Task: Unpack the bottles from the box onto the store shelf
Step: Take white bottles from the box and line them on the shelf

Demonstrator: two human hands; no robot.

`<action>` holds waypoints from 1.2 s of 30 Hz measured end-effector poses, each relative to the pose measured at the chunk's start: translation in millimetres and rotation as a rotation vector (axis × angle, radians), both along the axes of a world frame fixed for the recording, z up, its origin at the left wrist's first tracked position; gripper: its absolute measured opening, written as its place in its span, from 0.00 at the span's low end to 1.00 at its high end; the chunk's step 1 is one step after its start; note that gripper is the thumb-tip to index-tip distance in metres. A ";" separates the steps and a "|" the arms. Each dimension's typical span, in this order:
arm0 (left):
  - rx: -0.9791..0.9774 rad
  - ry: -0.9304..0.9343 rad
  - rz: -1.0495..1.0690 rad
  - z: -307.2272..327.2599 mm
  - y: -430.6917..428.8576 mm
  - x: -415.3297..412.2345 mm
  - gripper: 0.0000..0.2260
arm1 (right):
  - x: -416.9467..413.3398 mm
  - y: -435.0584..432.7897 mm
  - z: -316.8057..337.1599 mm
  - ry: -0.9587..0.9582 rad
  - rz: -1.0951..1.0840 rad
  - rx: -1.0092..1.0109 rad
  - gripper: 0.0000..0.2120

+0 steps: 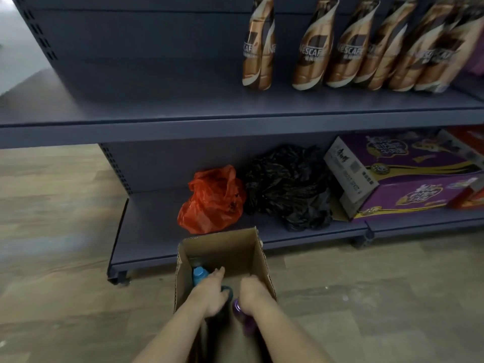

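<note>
An open cardboard box (258, 254) stands on the floor in front of the grey store shelf (157, 119). Both my hands reach down into it. My left hand (210, 294) curls around a dark bottle with a teal cap (228, 291). A blue-capped bottle (199, 275) stands just left of that hand. My right hand (252, 290) has its fingers bent down into the box, and what they touch is hidden. A purple bottle (242, 317) lies against the inside of my right wrist.
Several brown coffee bottles (314, 48) stand on the right half of the upper shelf; its left half is bare. On the bottom shelf (146, 231) sit a red plastic bag (212, 200), a black bag (288, 184) and a purple carton (398, 174). The floor is wood.
</note>
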State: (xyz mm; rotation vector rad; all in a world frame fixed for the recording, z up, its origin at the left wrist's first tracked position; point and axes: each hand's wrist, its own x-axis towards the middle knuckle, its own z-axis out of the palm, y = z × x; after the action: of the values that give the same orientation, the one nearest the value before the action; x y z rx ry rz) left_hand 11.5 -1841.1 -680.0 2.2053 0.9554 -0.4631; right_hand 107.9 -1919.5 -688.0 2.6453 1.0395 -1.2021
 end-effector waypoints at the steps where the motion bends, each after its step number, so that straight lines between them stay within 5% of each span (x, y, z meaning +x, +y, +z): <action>1: 0.004 0.008 -0.011 -6.1 -0.1 -0.5 0.30 | -2.4 0.4 -4.5 -0.019 0.026 -0.024 0.24; 18: -0.008 0.033 -0.108 -29.3 -9.5 -9.4 0.30 | -8.5 -6.1 -22.2 -0.074 0.340 -0.116 0.20; 23: -0.010 0.003 -0.090 -23.4 -5.8 -12.9 0.31 | -3.3 -7.8 -21.7 -0.058 0.114 -0.023 0.20; 30: -0.055 -0.007 -0.089 33.5 -4.4 -16.2 0.33 | -4.3 -11.3 42.0 -0.150 0.213 0.035 0.16; 36: -0.059 -0.014 -0.074 149.4 -5.8 -18.6 0.32 | 10.5 -10.5 166.5 -0.155 0.210 0.150 0.16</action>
State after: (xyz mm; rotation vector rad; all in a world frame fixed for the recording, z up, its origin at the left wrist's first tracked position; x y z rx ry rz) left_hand -7.0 -1846.9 -530.6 2.1931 0.8443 -0.5027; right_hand 118.3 -1930.0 -521.6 2.6018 1.3862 -0.8968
